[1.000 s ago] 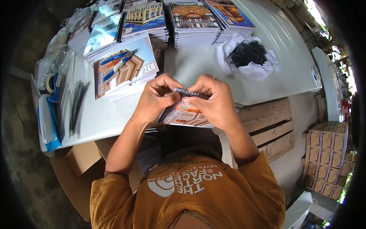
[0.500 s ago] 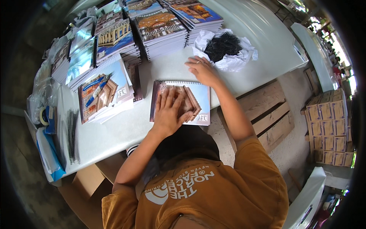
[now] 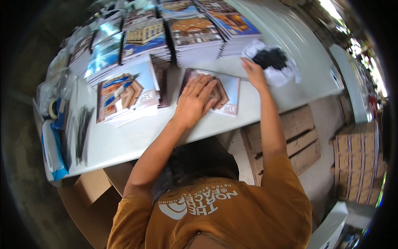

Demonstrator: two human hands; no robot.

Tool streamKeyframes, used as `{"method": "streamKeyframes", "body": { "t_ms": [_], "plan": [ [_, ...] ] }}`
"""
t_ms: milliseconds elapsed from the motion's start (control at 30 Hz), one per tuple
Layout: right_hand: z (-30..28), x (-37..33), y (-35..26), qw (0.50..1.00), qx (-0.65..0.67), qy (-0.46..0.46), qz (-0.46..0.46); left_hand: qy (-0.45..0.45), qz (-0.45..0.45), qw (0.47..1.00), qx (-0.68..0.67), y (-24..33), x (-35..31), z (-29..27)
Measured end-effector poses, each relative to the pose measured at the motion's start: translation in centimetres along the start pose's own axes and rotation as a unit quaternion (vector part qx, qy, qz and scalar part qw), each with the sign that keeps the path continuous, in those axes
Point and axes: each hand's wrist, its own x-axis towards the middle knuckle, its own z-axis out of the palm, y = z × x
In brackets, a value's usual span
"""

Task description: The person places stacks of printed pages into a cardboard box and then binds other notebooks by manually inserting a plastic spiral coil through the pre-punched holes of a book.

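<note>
My L hand [image 3: 195, 101] lies flat on 1 notebook [image 3: 232, 89], fingers spread & gripping nothing; the book's cover-up on the table [image 3: 124, 145], near its front edge. My R hand [image 3: 255, 75] is at the L side of the white bag [image 3: 286, 77] w/ a black tangle [image 3: 271, 58] in it; can't tell if those fingers hold anything, too blurred. Far L: dark coils [image 3: 84, 133] & tape [image 3: 53, 108].

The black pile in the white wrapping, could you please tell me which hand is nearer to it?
Right. The right hand is at the lower left of the black pile; the left hand is farther left, on the notebook.
</note>
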Motion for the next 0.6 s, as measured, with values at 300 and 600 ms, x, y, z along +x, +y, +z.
{"method": "streamKeyframes", "body": {
  "t_ms": [300, 600],
  "plan": [
    [1.9, -8.5, -10.7, 0.973, 0.225, 0.037, 0.025, -0.05, -0.124, 0.962, 0.238, -5.5, -7.2, -14.3],
    [8.9, -7.6, -19.7, 0.94, 0.33, -0.083, -0.024, -0.126, -0.221, 0.958, 0.128, -6.5, -3.8, -16.5]
  ]
}}
